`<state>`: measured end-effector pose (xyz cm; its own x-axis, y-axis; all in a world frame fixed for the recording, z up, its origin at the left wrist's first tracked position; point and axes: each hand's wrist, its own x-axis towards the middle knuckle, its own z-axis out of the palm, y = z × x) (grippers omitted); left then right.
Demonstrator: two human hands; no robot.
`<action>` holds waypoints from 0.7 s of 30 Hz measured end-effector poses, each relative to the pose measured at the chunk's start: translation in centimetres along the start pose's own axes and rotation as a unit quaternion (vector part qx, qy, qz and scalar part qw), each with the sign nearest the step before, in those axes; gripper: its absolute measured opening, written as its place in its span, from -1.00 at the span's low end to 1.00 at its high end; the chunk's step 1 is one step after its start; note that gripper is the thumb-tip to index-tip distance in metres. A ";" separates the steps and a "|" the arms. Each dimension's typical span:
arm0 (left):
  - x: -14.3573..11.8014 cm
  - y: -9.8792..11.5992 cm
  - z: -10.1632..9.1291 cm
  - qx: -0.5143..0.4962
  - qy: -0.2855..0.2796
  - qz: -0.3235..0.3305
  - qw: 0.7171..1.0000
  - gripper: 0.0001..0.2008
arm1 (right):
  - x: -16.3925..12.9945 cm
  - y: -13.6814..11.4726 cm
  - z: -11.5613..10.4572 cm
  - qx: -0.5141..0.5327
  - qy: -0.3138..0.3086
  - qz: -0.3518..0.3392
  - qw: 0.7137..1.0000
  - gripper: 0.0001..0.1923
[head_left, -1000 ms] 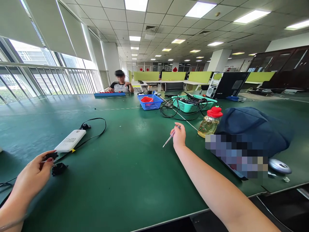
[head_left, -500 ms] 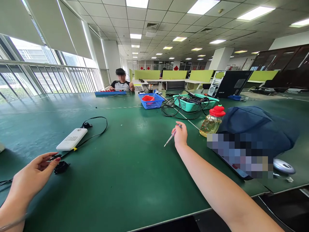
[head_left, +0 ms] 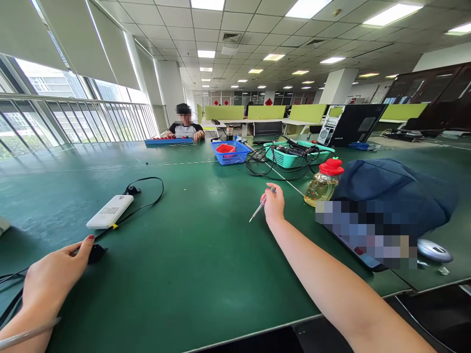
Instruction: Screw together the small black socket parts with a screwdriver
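Note:
My left hand (head_left: 59, 267), at the lower left, is closed with its back toward me. Its fingertips pinch a black cable (head_left: 101, 236) that runs from beside a white power bank (head_left: 110, 212); the rest of what lies under the fingers is hidden. Against the fingers sits a black piece (head_left: 97, 253), partly covered. Black straps (head_left: 13, 306) trail out behind the wrist. Over the middle right of the table, my right hand (head_left: 274, 203) grips a slim screwdriver (head_left: 257, 210) with a clear handle, its tip pointing down and left.
A red-lidded jar (head_left: 320, 186) of yellowish liquid, a dark blue cloth bag (head_left: 393, 191) and a silver mouse (head_left: 435, 251) are at right. Farther back stand a blue basket (head_left: 230, 158), a green basket (head_left: 290, 162) with cables, and a laptop (head_left: 356, 125). Another person (head_left: 184, 130) sits across the table.
My left hand has turned over and shifted slightly right, so the small black piece between its fingers is now covered. My right hand with the screwdriver has barely moved. The other person's raised hand has lowered.

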<state>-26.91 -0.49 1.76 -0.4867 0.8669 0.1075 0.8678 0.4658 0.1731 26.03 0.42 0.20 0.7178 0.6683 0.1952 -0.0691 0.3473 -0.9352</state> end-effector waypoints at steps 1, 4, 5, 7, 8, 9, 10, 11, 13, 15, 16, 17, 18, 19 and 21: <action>-0.3 0.3 -0.3 0.008 -0.008 -0.002 1.000 -0.26 | 0.0 0.0 0.0 0.000 0.000 0.000 1.000 -0.72; -0.8 1.0 -0.9 0.011 -0.028 -0.011 0.999 -0.22 | 0.0 0.0 -0.1 -0.001 -0.003 -0.002 1.000 -0.71; -0.8 1.1 -1.1 0.008 -0.034 -0.014 0.999 -0.22 | 0.0 0.0 -0.1 -0.001 -0.004 -0.003 1.000 -0.71; -0.9 1.2 -1.3 0.003 -0.042 -0.020 0.999 -0.20 | -0.1 -0.1 -0.1 -0.003 -0.005 -0.005 1.000 -0.71; -0.8 1.2 -1.3 0.002 -0.044 -0.021 0.999 -0.20 | -0.1 -0.1 -0.1 -0.003 -0.005 -0.006 1.000 -0.71; -0.7 1.1 -1.3 0.003 -0.045 -0.022 0.999 -0.19 | -0.1 -0.1 -0.1 -0.004 -0.004 -0.006 1.000 -0.72; -0.7 1.1 -1.2 0.003 -0.046 -0.020 0.999 -0.19 | -0.1 -0.2 -0.1 -0.005 -0.004 -0.007 1.000 -0.72; -0.5 1.0 -1.1 0.004 -0.045 -0.019 0.999 -0.19 | -0.1 -0.2 -0.1 -0.005 -0.003 -0.007 1.000 -0.72; -0.3 0.8 -0.9 0.002 -0.043 -0.011 0.999 -0.19 | -0.1 -0.2 -0.1 -0.008 -0.003 -0.008 1.000 -0.72; -0.2 0.7 -0.7 0.000 -0.035 -0.001 0.999 -0.18 | -0.1 -0.2 -0.1 -0.015 -0.004 -0.008 1.000 -0.71; -0.2 0.6 -0.6 -0.002 -0.030 0.002 1.000 -0.18 | -0.1 -0.2 -0.1 -0.019 -0.004 -0.008 1.000 -0.71; -0.2 0.6 -0.6 -0.003 -0.028 0.002 1.000 -0.18 | -0.1 -0.1 -0.1 -0.022 -0.004 -0.008 1.000 -0.71; -0.3 0.7 -0.6 -0.005 -0.027 -0.002 1.000 -0.19 | -0.1 -0.1 -0.2 -0.024 -0.004 -0.009 1.000 -0.71; -0.4 0.7 -0.6 -0.008 -0.027 -0.008 1.000 -0.19 | 0.0 0.0 -0.2 -0.025 -0.004 -0.011 1.000 -0.71; -0.4 0.8 -0.7 -0.017 -0.025 -0.018 0.999 -0.19 | 0.0 0.1 -0.2 -0.025 -0.004 -0.015 1.000 -0.71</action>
<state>-26.10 -0.64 2.52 -0.5110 0.8580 0.0518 0.8458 0.4911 0.2087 26.13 0.34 0.04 0.7133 0.6638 0.2250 -0.0127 0.3332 -0.9428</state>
